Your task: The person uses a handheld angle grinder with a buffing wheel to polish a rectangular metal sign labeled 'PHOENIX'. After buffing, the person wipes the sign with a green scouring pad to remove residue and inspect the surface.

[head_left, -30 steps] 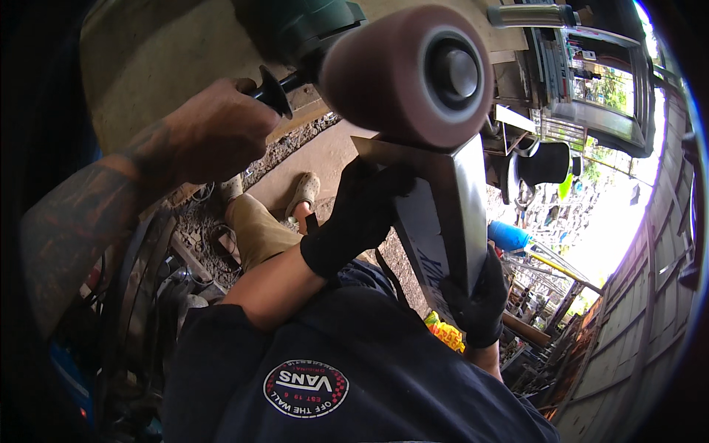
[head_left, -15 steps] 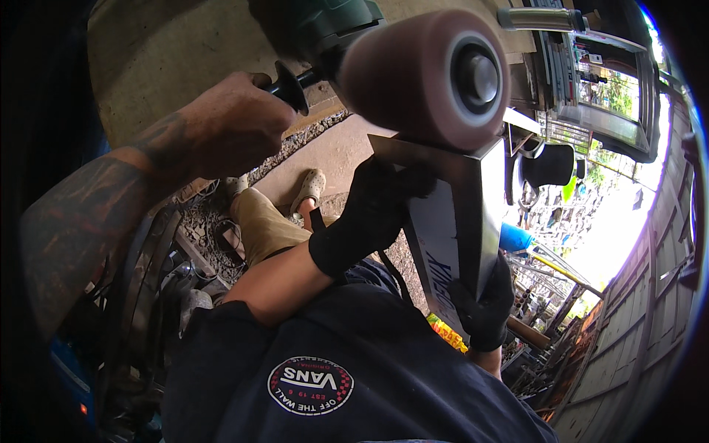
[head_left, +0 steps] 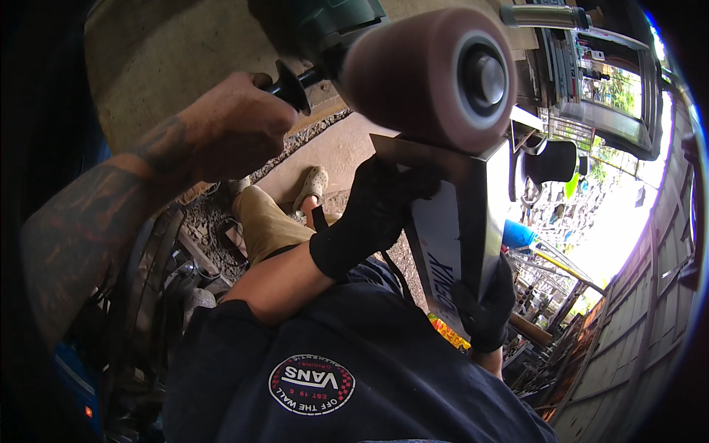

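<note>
"Right, where's the metal piece?"

"In both my hands, out ahead of my chest! It's a bright, angular metal piece, tilted, its top edge tucked right up under the abrasive drum."

"Touching?"

"It looks like contact along that top edge, yes, and the drum's reddish-brown surface is a blur!"

"Your left?"

"My left hand, black-gloved, clamps the upper end from the left side, fingers curled in just below the drum."

"And the right?"

"My right hand, gloved to match, is wrapped around the lower end, part of it lying over the pale face with the dark lettering. A firm hold at both ends!"

"Whose bare hand is that on the left?"

"Another person's! Tattooed forearm, fist closed around the black side handle, and just beyond it sits the green tool body, joined to the drum."

"Anything else around you?"

"A beige clog beyond my left wrist, a yellow-and-red packet peeking out by my right hand, something blue past the piece, and a ribbed wall curving down the right!"
</note>
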Tool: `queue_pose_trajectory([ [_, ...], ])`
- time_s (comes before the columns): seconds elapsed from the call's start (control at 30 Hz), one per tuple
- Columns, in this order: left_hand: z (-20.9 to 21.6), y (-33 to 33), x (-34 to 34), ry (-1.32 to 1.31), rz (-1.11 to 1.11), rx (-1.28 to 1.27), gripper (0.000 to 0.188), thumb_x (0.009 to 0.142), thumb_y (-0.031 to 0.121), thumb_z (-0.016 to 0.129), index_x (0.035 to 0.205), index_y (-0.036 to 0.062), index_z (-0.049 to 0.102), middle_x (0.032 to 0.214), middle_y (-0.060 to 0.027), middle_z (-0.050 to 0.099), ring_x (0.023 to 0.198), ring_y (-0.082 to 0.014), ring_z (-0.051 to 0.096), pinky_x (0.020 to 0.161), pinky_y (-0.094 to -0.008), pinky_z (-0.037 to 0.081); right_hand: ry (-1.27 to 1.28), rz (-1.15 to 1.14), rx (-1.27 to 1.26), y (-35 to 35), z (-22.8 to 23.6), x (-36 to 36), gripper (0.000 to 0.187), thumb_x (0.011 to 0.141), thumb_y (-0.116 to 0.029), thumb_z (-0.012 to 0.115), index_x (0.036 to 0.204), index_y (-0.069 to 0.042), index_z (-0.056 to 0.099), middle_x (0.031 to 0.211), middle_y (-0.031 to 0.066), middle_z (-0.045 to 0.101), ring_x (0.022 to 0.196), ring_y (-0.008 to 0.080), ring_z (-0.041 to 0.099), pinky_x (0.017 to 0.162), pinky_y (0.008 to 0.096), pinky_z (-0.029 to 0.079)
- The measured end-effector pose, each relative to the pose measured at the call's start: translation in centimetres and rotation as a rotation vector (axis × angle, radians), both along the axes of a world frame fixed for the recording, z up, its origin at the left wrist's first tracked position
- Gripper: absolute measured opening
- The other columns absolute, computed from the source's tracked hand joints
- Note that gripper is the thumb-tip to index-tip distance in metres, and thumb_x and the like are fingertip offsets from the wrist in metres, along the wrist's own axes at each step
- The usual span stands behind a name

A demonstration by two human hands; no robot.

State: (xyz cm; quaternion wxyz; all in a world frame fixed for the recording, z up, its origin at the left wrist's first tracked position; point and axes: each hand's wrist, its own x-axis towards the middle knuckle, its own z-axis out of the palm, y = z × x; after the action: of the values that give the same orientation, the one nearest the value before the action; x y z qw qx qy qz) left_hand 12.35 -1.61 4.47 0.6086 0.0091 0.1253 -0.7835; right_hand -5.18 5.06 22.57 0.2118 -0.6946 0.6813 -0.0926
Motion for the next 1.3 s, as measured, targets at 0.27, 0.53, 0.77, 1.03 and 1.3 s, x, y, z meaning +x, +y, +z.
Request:
queue_pose_trajectory([
  [0.27,-3.9,0.9,-2.3,-0.563,0.159,-0.227,0.027,0.106,0.014,0.053,0.128,0.0054,0.065,0.113,-0.0071,0.073,0.107,-0.021,0.071,0.096,-0.0363,0.059,-0.068,-0.011,0.039,-0.4,-0.9,0.4,0.071,0.079,-0.01,0.089,0.14,0.007,0.057,0.116,0.0176,0.076,0.105,0.0219,0.073,0.093,0.0375,0.057],
  [0.53,0.3,0.7,-0.5,0.067,0.027,-0.031,0.024,0.093,0.002,0.074,0.117,-0.0009,0.071,0.104,-0.0088,0.075,0.092,-0.0162,0.072,0.082,-0.0296,0.058,0.054,0.017,0.003,-0.1,1.4,0.7,0.071,0.077,-0.012,0.09,0.138,0.008,0.059,0.114,0.0173,0.076,0.103,0.022,0.073,0.092,0.0375,0.057],
  [0.77,-1.9,0.3,-1.4,-0.411,0.07,-0.137,0.019,0.103,0.01,0.059,0.119,0.0071,0.069,0.107,-0.0059,0.073,0.101,-0.0213,0.072,0.092,-0.039,0.06,-0.102,-0.02,0.023,-0.4,-0.8,-0.6,0.07,0.079,-0.012,0.089,0.138,0.008,0.059,0.112,0.0171,0.076,0.102,0.0208,0.073,0.091,0.0372,0.057],
  [1.03,-1.7,0.0,-1.2,-1.333,0.406,-0.412,0.019,0.102,0.007,0.056,0.116,0.0009,0.068,0.107,-0.0091,0.072,0.101,-0.0213,0.071,0.087,-0.0351,0.059,-0.022,-0.031,0.032,-0.7,0.2,-0.1,0.071,0.078,-0.013,0.089,0.138,0.007,0.058,0.114,0.0167,0.074,0.104,0.0208,0.071,0.091,0.0384,0.057],
  [1.3,6.9,0.4,0.3,-0.035,0.061,-0.078,0.016,0.089,0.001,0.076,0.104,-0.0046,0.074,0.095,-0.0113,0.076,0.087,-0.0168,0.073,0.081,-0.0312,0.058,0.023,-0.128,-0.037,1.3,5.4,-0.4,0.079,0.068,-0.019,0.094,0.134,0.008,0.061,0.108,0.0171,0.075,0.095,0.0217,0.071,0.088,0.0386,0.057],
])
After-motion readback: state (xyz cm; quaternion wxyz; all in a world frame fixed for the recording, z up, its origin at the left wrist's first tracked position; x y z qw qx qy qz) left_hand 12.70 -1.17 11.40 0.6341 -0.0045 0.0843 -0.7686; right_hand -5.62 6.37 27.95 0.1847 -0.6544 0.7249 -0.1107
